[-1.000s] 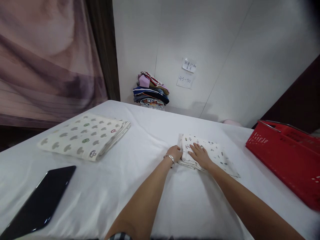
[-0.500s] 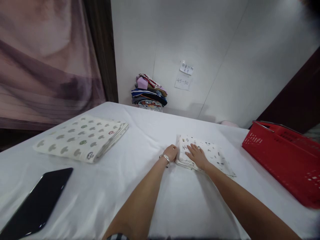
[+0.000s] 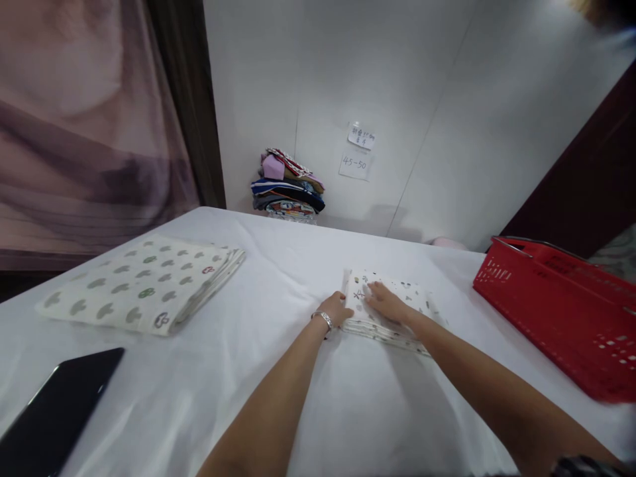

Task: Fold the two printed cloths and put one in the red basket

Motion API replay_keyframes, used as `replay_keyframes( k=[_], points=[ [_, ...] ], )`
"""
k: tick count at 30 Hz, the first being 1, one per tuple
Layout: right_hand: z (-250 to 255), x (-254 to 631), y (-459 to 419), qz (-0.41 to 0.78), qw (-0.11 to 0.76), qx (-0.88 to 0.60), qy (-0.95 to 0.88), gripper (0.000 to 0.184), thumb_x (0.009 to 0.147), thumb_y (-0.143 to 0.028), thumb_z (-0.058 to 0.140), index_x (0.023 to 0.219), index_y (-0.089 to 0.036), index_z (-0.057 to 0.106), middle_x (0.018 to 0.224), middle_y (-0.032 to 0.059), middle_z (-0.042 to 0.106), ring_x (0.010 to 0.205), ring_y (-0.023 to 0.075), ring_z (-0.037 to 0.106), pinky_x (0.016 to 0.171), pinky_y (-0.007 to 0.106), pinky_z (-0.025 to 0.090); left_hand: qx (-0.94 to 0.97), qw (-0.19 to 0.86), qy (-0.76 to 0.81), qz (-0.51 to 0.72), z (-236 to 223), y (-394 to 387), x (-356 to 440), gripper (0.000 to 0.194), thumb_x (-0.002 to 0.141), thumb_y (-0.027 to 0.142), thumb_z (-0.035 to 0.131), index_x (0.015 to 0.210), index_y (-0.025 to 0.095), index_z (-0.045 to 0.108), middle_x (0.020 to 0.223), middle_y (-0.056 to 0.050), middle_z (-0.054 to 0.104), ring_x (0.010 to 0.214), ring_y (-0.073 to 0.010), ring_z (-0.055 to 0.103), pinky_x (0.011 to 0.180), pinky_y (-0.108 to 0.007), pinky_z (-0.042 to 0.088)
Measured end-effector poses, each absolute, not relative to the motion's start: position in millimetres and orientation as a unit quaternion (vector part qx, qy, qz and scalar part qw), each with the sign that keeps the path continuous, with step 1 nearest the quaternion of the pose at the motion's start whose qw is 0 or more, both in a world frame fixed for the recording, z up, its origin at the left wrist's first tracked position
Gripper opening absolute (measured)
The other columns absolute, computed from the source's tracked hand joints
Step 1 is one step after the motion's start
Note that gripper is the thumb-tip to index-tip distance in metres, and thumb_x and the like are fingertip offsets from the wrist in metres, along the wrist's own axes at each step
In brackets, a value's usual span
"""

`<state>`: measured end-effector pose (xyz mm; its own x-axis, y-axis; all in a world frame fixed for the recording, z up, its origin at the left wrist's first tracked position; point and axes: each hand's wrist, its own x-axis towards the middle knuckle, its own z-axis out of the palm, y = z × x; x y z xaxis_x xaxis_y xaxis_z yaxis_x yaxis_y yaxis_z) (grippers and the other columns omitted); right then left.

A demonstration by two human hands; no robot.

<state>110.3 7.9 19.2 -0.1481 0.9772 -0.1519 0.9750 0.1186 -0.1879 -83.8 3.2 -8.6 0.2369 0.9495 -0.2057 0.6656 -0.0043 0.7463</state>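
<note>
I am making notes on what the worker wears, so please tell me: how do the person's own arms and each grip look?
The left arm is bare where seen, except for a silvery bracelet. The right arm is bare up to a blurred sleeve at the bottom edge, dark with lighter marks. The left grip and right grip wear no gloves.

White sheet (image 3: 278, 278) bears speckled cloth (image 3: 365, 318), mushroom cloth (image 3: 136, 285), dark slab (image 3: 57, 411) and red basket (image 3: 551, 311)

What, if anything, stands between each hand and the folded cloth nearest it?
Nothing visible. The left hand touches the left edge of the folded printed cloth, and the right hand is over its top. The red plastic basket stands apart, to the right.
</note>
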Motion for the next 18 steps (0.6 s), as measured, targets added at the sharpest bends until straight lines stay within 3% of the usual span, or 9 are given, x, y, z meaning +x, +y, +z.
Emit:
replay_keyframes(
  k=[5,13,18],
  points=[
    [19.6,108.3,38.0,0.011,0.067,-0.637,-0.768,0.061,0.088,-0.051,0.028,0.140,-0.020,0.021,0.149,0.0078,0.008,0.135,0.0231,0.002,0.105,0.048,0.008,0.694,0.383,0.583,0.175,-8.5,3.0,-85.5,0.047,0.066,0.034,0.061,0.110,0.021,0.047,0.088,-0.002,0.066,0.080,-0.0170,0.061,0.065,-0.023,0.043],
    [-5.2,106.5,52.2,0.043,0.005,-0.646,-0.762,0.061,0.088,-0.055,0.019,0.140,-0.024,0.020,0.148,0.0055,0.012,0.135,0.0209,0.007,0.105,0.048,0.008,0.705,0.382,0.571,0.176,-7.2,1.6,-86.8,0.045,0.068,0.032,0.059,0.110,0.021,0.047,0.081,0.000,0.064,0.069,-0.0151,0.060,0.056,-0.022,0.041],
    [7.2,131.2,36.2,0.046,0.025,-0.649,-0.759,0.054,0.087,-0.053,0.030,0.132,-0.025,0.037,0.146,0.0073,0.022,0.133,0.0245,0.013,0.103,0.046,0.015,0.704,0.390,0.564,0.184,-9.0,3.6,-86.9,0.047,0.068,0.030,0.060,0.111,0.020,0.046,0.074,0.000,0.062,0.067,-0.0156,0.059,0.056,-0.022,0.041]
  ],
)
